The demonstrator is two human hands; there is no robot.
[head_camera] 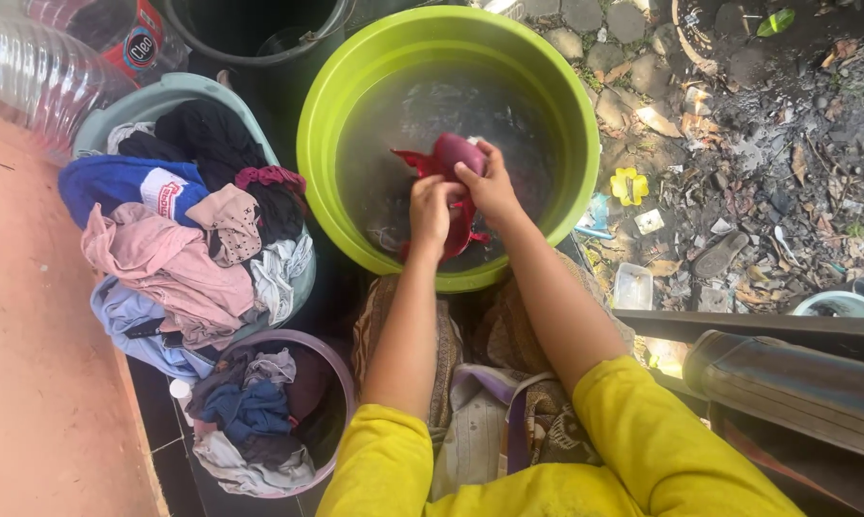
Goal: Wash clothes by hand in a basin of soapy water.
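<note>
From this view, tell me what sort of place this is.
Probably an outdoor hand-washing spot by a house. Both hands scrub a red garment in a green water basin, beside a laundry tub and littered ground.

A single head camera looks steeply down, close over a green basin (328, 115).

sleeves: bright yellow, pushed up past elbows | forearms bare | lap: brown patterned cloth, wrinkled

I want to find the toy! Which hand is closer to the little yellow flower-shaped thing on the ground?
Right. The right hand grips the red cloth nearer the yellow flower-shaped plastic piece; the left hand is farther.
</note>
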